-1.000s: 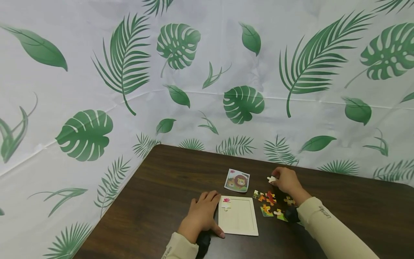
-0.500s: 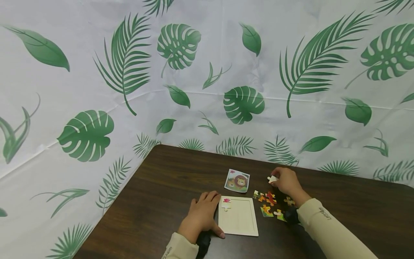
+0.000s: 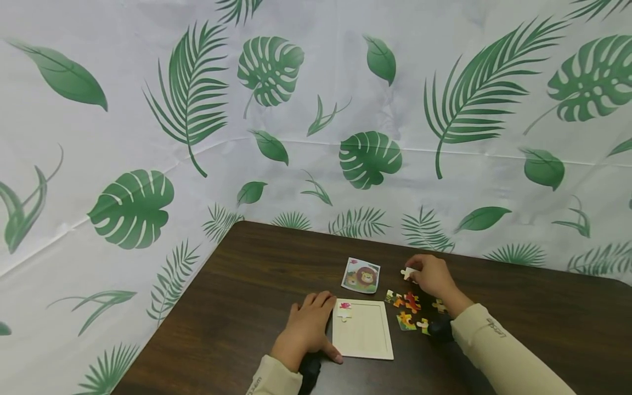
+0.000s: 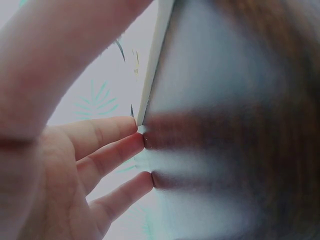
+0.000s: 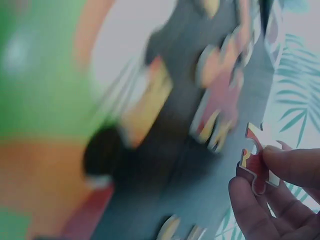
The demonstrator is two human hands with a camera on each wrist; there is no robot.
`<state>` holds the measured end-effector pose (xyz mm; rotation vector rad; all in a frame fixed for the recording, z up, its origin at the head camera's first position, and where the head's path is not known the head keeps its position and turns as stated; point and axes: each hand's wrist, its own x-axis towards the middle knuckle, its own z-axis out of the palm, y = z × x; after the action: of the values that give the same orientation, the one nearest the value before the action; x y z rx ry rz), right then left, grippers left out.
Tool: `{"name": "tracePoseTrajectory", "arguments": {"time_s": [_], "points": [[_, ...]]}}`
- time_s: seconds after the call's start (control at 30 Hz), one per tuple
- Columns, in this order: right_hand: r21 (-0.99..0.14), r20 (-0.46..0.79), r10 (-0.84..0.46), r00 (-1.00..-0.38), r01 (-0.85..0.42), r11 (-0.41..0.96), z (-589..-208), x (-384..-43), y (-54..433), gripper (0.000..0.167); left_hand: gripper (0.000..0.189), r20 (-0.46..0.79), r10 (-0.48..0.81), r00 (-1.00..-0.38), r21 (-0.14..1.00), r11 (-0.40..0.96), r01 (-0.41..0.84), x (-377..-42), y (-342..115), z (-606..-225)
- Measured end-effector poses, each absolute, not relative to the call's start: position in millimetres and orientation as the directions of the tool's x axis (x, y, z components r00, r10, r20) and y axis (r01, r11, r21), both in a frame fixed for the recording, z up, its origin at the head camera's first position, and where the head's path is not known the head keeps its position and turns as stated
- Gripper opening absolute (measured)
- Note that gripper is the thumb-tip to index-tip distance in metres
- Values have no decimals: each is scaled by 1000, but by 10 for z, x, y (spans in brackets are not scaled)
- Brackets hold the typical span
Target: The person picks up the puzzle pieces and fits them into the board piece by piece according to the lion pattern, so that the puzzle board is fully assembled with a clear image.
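My right hand (image 3: 433, 277) pinches a jigsaw piece (image 3: 407, 273) between thumb and fingers, above the back of the table. In the right wrist view, that jigsaw piece (image 5: 255, 167) shows red with a little yellow and white. My left hand (image 3: 308, 323) rests beside the pale wooden puzzle tray (image 3: 362, 357), its fingers extended and the thumb near the front left corner. One fingertip meets the edge of the tray (image 4: 150, 75) in the left wrist view, while other fingertips are down on the tabletop. A piece with a pink shape (image 3: 344, 306) lies in the tray's back left corner.
Several loose puzzle pieces (image 3: 411, 303) lie on the dark wooden table (image 3: 266, 274) right of the tray, some under the right wrist. Behind the tray is a picture card (image 3: 366, 276) with a lion. A leaf-print cloth (image 3: 296, 109) hangs along the table's back edge.
My right hand has shifted slightly left, carrying the pinched jigsaw piece with it. The left hand, tray and loose pieces have stayed in place.
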<state>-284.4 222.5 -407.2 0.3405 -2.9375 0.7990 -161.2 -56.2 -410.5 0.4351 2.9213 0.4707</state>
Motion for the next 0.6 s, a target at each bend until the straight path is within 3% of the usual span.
{"name": "tracePoseTrajectory", "arguments": {"time_s": [0.27, 0.6], "points": [[-562, 174, -234, -957, -292, 774, -4026, -2748, 2075, 17, 115, -103, 309, -946, 317, 911, 263, -1607, -538, -4107], [-631, 124, -262, -957, -280, 724, -3958, -2584, 1820, 16, 115, -103, 314, -944, 317, 910, 269, -1620, -552, -4122]]}}
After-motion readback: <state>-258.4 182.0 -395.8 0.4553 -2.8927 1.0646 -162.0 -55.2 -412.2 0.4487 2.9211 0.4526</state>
